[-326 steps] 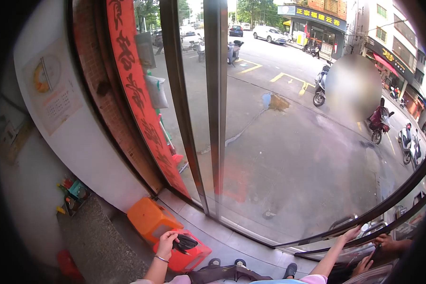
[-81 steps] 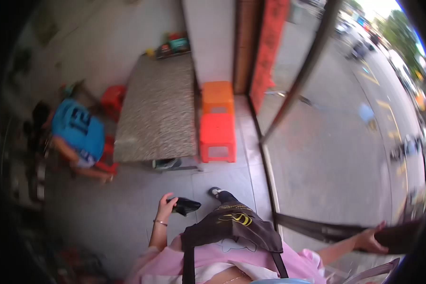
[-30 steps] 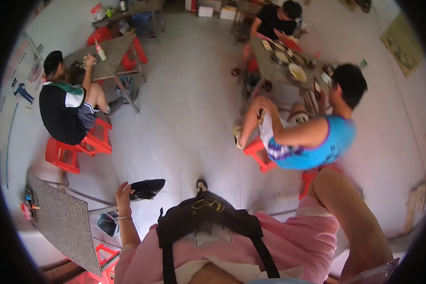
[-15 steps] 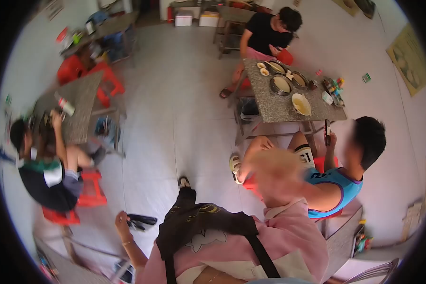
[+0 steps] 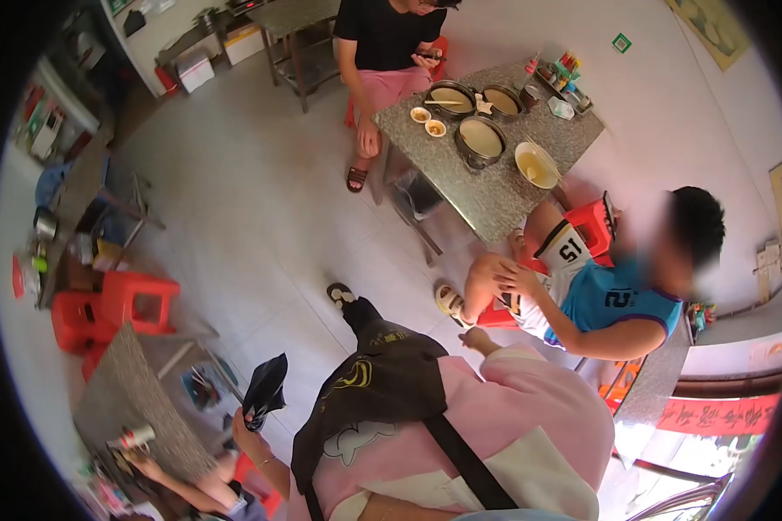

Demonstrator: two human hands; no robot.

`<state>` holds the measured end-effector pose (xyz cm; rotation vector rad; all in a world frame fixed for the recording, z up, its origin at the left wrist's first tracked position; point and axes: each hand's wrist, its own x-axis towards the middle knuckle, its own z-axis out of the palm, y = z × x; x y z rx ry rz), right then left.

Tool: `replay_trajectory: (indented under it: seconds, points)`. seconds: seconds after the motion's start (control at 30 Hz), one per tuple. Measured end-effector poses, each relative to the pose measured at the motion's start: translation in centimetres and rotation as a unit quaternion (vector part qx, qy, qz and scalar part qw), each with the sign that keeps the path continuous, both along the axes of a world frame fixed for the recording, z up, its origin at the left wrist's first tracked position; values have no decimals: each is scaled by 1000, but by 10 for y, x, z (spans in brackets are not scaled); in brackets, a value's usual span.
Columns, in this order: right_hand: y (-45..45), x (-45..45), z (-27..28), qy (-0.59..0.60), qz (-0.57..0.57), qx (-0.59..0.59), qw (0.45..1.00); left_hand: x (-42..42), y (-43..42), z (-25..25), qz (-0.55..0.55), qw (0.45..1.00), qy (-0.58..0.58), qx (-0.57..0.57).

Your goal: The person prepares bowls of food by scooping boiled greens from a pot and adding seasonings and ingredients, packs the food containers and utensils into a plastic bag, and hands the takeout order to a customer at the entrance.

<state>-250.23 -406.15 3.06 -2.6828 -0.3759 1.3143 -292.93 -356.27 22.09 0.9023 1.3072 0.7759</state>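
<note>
At the lower left, my left hand (image 5: pixel 250 439) is closed around a glossy black plastic bag (image 5: pixel 268 389), which sticks up above the fingers, crumpled. My right hand (image 5: pixel 475 339) is stretched forward past the pink sleeve (image 5: pixel 543 382), near the sandalled foot of a seated person; it looks small, its fingers loosely apart, and nothing shows in it. A dark apron (image 5: pixel 365 382) hangs over my pink top, between the two hands.
A stone-topped table (image 5: pixel 447 191) carries several dark pots, a white bowl (image 5: pixel 537 165) with chopsticks and a condiment tray (image 5: pixel 565 91). A person in blue (image 5: pixel 617 304) sits on my right, another in black (image 5: pixel 382 39) behind the table. Red stools (image 5: pixel 139 300) stand left.
My view has swung left and closer to the table with the pots. The right hand has dropped from its blurred raised position. In my left hand, the black bag now points upward.
</note>
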Motion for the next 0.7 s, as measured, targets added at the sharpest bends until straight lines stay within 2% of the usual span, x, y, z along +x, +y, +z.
replay_trajectory:
  seconds: [0.03, 0.07, 0.1, 0.13, 0.17, 0.2, 0.23, 0.27, 0.3, 0.33, 0.37, 0.4, 0.43, 0.47, 0.53, 0.63, 0.7]
  points:
    - [26, 21, 4, -22, 4, -32, 999, 26, 21, 13, 2, 998, 48, 28]
    - [53, 49, 3, -45, 10, -64, 997, 51, 45, 19, -4, 998, 46, 35]
    - [100, 83, -5, -67, 7, -52, 996, 71, 69, 24, -102, 956, 201, 190]
    - [143, 117, -19, -90, 5, -40, 995, 83, 102, 29, -195, 853, 347, 338]
    - [186, 151, -34, -113, 3, -28, 993, 93, 138, 20, -194, 852, 346, 343]
    - [247, 182, -10, -136, 89, 16, 987, 130, 158, 52, -127, 929, 261, 227]
    - [312, 204, -2, -166, 89, 21, 982, 136, 195, 47, -92, 955, 207, 190]
    - [382, 228, 31, -119, 108, 34, 986, 137, 225, 42, -58, 975, 154, 147]
    - [437, 254, 1, -186, 204, 148, 950, 143, 247, 50, -65, 975, 153, 145]
    - [512, 274, 37, -154, 173, 140, 963, 154, 263, 67, -131, 925, 276, 225]
    - [579, 294, 26, -196, 201, 206, 937, 167, 285, 72, -191, 849, 388, 303]
    - [648, 302, 80, -142, 105, 252, 951, 170, 316, 57, -192, 852, 378, 307]
    - [712, 311, 95, -169, 112, 317, 927, 178, 344, 51, -177, 868, 358, 294]
    - [767, 320, 118, -103, 98, 345, 928, 193, 371, 47, -161, 888, 338, 267]
    - [857, 330, 136, -136, 116, 454, 873, 221, 431, 40, -149, 903, 321, 243]
    - [942, 330, 139, -80, 85, 441, 890, 259, 538, 40, -168, 903, 310, 247]
    - [970, 330, 89, -112, 133, 328, 929, 288, 609, 45, -171, 904, 305, 248]
